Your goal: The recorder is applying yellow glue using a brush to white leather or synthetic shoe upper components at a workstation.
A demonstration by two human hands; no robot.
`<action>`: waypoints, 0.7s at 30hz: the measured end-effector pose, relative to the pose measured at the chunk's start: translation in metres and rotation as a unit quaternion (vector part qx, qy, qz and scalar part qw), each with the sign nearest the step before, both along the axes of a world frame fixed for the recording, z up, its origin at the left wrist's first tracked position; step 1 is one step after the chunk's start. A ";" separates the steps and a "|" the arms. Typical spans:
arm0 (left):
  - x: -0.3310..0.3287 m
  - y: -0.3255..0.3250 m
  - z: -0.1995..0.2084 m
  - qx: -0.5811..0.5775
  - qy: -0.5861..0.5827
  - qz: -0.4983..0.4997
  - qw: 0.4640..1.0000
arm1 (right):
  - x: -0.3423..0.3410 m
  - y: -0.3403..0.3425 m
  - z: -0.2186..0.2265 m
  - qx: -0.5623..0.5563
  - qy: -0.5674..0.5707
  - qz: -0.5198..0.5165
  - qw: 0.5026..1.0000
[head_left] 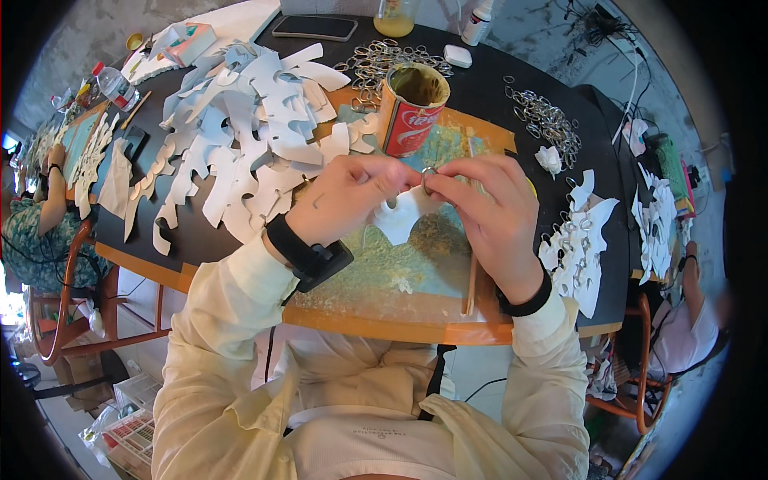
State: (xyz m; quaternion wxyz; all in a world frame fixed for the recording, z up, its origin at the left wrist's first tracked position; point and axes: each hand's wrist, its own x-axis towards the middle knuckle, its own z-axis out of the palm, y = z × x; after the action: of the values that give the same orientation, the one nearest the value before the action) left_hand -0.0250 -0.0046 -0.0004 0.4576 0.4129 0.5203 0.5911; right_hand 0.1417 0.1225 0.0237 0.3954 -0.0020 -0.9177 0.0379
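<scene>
Over the middle of the work board, my left hand (pixel 352 192) pinches a white cut-out piece (pixel 400 222) of thin sheet material, with curved, notched edges. The piece hangs down below my fingers. A small metal ring (pixel 428 178) sits at the piece's upper edge, between the thumb and fingers of my right hand (pixel 494 204). Both sets of fingertips nearly meet there, so how the ring and the piece join is hidden. Just beyond my hands stands an open red can (pixel 408 120) with yellowish residue around its rim.
Many white cut pieces (pixel 248 128) are heaped at the left. Metal rings lie in a pile (pixel 384 68) behind the can and another pile (pixel 548 120) at right. Ringed white pieces (pixel 582 244) lie right. A thin stick (pixel 470 284) rests on the stained board (pixel 360 284). Other people sit at both sides.
</scene>
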 end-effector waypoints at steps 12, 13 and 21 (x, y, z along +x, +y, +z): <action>0.004 -0.001 0.013 0.085 0.276 -0.012 0.957 | 0.000 -0.007 -0.006 0.078 0.038 -0.015 0.996; 0.008 -0.002 0.015 -0.008 0.127 -0.022 0.992 | 0.000 -0.007 -0.007 0.078 0.037 -0.016 0.996; 0.008 -0.003 0.017 -0.042 0.065 0.014 0.997 | 0.009 -0.006 -0.006 0.049 0.061 0.050 0.996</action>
State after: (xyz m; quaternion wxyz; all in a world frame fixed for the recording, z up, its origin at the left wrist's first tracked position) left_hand -0.0169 -0.0073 0.0170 0.4314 0.4235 0.5792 0.5469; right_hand 0.1512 0.1167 0.0174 0.4478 0.0655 -0.8917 0.0131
